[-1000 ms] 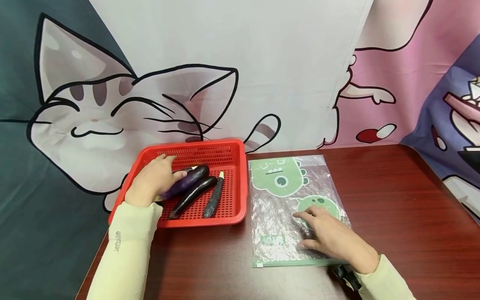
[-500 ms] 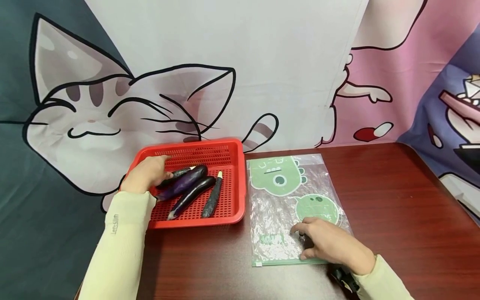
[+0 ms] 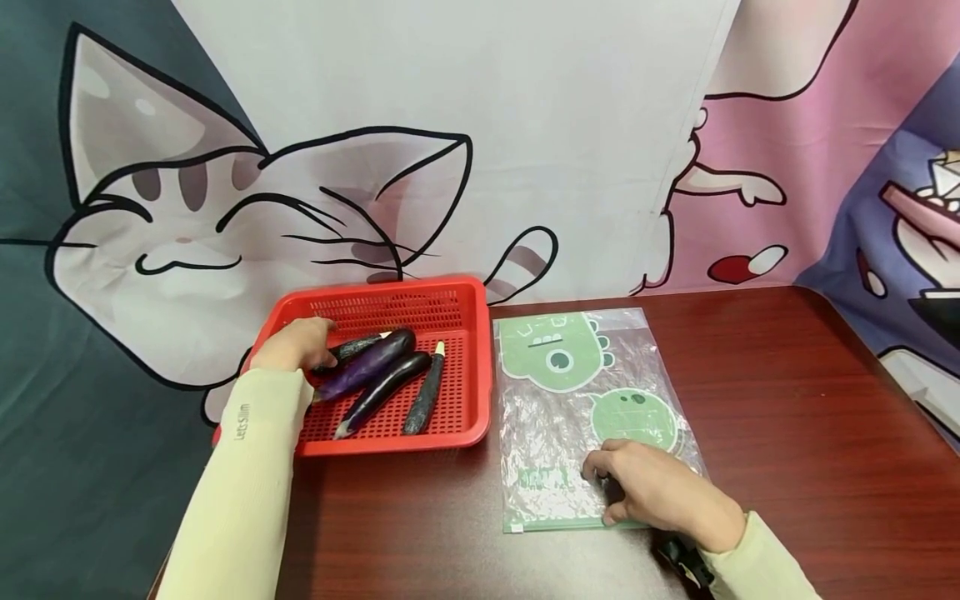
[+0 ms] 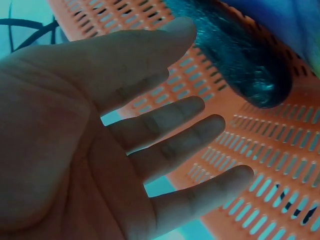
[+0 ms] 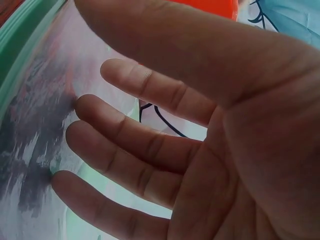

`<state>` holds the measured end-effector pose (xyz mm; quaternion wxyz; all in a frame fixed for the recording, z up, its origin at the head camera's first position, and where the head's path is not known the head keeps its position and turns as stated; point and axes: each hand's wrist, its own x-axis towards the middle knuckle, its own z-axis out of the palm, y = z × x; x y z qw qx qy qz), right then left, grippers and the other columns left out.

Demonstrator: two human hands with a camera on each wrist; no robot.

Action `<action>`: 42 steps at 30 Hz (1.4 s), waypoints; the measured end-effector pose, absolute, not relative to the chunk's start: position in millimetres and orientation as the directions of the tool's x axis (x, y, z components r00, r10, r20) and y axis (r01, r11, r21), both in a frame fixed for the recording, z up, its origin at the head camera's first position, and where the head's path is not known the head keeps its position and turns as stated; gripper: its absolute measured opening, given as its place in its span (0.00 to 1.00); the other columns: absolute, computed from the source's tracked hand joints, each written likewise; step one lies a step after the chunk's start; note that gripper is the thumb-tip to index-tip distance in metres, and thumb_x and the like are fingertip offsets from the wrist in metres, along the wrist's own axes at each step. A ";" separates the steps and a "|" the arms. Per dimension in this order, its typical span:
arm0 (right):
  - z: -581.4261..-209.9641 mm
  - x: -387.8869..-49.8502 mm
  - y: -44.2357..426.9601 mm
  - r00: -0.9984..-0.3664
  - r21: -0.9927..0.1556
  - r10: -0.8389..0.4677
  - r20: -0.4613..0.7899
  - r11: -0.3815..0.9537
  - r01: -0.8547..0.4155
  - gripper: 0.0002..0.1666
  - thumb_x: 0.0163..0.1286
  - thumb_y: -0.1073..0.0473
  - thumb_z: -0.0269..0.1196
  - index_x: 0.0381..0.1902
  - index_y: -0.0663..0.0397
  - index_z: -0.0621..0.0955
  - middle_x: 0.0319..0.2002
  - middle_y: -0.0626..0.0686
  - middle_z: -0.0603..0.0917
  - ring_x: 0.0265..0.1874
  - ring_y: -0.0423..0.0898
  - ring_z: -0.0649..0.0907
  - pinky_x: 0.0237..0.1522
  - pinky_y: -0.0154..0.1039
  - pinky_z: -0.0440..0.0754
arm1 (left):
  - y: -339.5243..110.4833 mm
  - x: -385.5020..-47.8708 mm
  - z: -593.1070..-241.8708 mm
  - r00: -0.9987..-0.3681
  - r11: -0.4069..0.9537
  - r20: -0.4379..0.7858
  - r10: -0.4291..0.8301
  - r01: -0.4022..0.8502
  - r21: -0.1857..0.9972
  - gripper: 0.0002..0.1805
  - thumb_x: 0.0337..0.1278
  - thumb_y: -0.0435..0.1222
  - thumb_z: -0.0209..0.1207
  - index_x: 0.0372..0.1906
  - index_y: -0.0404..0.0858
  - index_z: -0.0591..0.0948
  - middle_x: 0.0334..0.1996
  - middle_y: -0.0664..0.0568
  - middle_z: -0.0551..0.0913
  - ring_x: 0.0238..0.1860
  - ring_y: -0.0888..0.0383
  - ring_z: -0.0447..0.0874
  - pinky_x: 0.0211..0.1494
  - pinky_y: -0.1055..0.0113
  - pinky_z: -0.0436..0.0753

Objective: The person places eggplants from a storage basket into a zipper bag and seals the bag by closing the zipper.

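Inside the red basket (image 3: pixel 486 367), my left hand (image 3: pixel 298 343) reaches down at the left end of a dark zucchini (image 3: pixel 352 348). The left wrist view shows that hand's fingers (image 4: pixel 172 150) extended and spread; the thumb tip overlaps the zucchini (image 4: pixel 245 70), and whether they touch I cannot tell. Beside it lie a purple eggplant (image 3: pixel 371 367), a slim darker eggplant (image 3: pixel 384 393) and a second zucchini (image 3: pixel 425 400) with a pale stem end. My right hand (image 3: pixel 663 485) rests over a clear zip bag (image 3: pixel 543 442), fingers relaxed and slightly bent, with nothing held.
The bag lies flat on the brown table (image 3: pixel 810 400), right of the basket, its green zip edge (image 3: pixel 570 525) facing me. Behind stands a printed cloth backdrop (image 3: pixel 585 150) with a cartoon cat.
My left hand has moved left off the purple eggplant to the zucchini behind it, which now shows more. The right hand's fingers have bent a little more over the bag.
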<state>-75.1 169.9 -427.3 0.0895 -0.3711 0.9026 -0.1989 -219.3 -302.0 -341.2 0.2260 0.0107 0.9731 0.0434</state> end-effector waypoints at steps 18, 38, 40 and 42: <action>-425.1 -69.4 169.0 -0.689 -0.396 -0.722 -0.061 0.652 -0.647 0.34 0.29 0.55 0.84 0.38 0.43 0.80 0.36 0.42 0.73 0.35 0.41 0.77 0.38 0.41 0.80 | -311.9 -222.4 -356.3 -0.873 0.993 -0.483 0.063 0.006 0.118 0.33 0.58 0.30 0.65 0.68 0.24 0.68 0.63 0.27 0.72 0.62 0.33 0.72 0.60 0.43 0.74; -426.8 -68.7 170.7 -0.683 -0.406 -0.730 -0.040 0.636 -0.656 0.27 0.36 0.64 0.79 0.35 0.41 0.80 0.38 0.41 0.74 0.34 0.38 0.73 0.36 0.38 0.77 | -321.2 -214.1 -369.9 -0.876 0.990 -0.477 0.065 -0.003 0.140 0.30 0.51 0.28 0.66 0.62 0.27 0.76 0.51 0.33 0.81 0.45 0.45 0.77 0.45 0.54 0.78; -426.8 -69.0 171.1 -0.677 -0.407 -0.735 -0.036 0.630 -0.661 0.26 0.37 0.64 0.78 0.35 0.40 0.81 0.39 0.40 0.74 0.35 0.37 0.74 0.36 0.38 0.78 | -321.7 -214.2 -369.4 -0.876 0.991 -0.478 0.061 -0.005 0.136 0.29 0.51 0.28 0.66 0.61 0.27 0.77 0.50 0.33 0.81 0.44 0.45 0.77 0.45 0.55 0.78; -426.4 -69.4 171.4 -0.673 -0.408 -0.739 -0.036 0.625 -0.665 0.25 0.38 0.63 0.78 0.35 0.41 0.81 0.39 0.40 0.74 0.35 0.37 0.74 0.37 0.38 0.78 | -321.5 -214.6 -368.2 -0.876 0.992 -0.480 0.052 -0.009 0.125 0.28 0.52 0.28 0.66 0.61 0.27 0.77 0.50 0.33 0.81 0.44 0.46 0.78 0.45 0.54 0.78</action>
